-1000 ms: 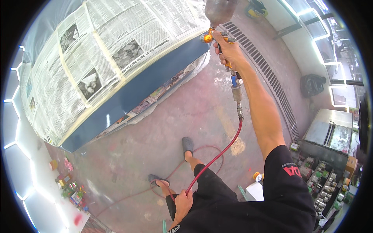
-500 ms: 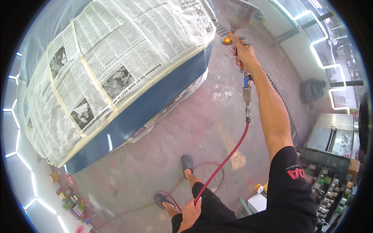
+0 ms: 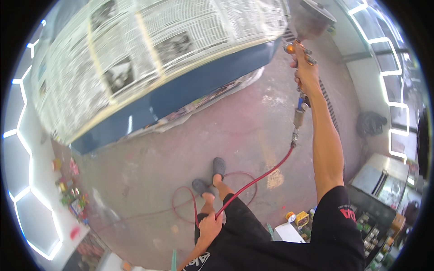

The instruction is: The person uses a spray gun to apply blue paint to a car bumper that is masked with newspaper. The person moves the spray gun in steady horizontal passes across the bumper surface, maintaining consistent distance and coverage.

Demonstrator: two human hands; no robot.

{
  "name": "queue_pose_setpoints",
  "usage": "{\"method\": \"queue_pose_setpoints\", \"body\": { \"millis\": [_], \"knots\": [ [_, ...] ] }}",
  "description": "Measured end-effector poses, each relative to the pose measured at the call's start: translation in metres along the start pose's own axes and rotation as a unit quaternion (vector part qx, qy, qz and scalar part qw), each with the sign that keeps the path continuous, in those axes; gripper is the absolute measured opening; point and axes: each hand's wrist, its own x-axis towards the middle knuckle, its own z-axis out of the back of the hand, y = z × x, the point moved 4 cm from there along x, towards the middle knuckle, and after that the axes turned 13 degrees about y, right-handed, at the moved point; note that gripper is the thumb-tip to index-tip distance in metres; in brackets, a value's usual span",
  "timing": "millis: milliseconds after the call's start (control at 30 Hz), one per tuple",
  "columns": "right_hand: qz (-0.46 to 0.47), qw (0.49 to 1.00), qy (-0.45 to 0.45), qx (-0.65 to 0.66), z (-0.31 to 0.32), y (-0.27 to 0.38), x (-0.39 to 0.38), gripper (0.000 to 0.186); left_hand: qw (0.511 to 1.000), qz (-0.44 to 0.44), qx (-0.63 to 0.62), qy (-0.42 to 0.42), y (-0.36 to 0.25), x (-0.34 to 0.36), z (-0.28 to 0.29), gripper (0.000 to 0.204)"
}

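My right hand [image 3: 306, 67] grips a spray gun [image 3: 294, 49] with an orange body and a metal cup [image 3: 313, 19] on top, held just beyond the right end of a blue panel [image 3: 172, 100]. Blurred newspaper [image 3: 190, 18] and pale tape cover the surface above that panel. Fittings [image 3: 298, 117] below the gun connect to a red hose [image 3: 271, 170]. My left hand [image 3: 209, 226] is closed around the hose near my waist.
Grey floor [image 3: 244, 122] holds hose loops and a drain grate [image 3: 331, 106] on the right. Cans [image 3: 72, 198] sit at left; a black bag [image 3: 370, 124], metal bench [image 3: 377, 176] and clutter at right. Lit hexagon panels [image 3: 36, 217] line the left wall.
My right hand and gun have moved right, past the panel's end. My left hand has shifted slightly, still on the hose. My feet are closer together, and the view has shifted.
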Motion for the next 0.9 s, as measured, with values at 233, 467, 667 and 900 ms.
{"method": "queue_pose_setpoints", "body": {
  "millis": [233,467,667,900],
  "knots": [
    [0.045,0.991,0.126,-0.015,-0.117,0.037,-0.113,0.067,0.998,0.048,-0.012,-0.031,0.076,-0.048,-0.001,0.042],
    [0.057,0.950,0.306,-0.027,-0.228,0.056,-0.211,0.073,0.995,0.086,-0.020,-0.052,0.154,-0.085,-0.048,0.047],
    [0.062,0.927,0.369,0.003,-0.220,0.018,-0.218,0.063,0.995,0.089,-0.008,-0.051,0.119,-0.085,-0.061,0.047],
    [0.055,0.961,0.269,-0.028,-0.073,-0.040,-0.119,0.061,0.997,0.053,-0.020,-0.044,0.013,-0.018,-0.104,0.045]
  ]
}}
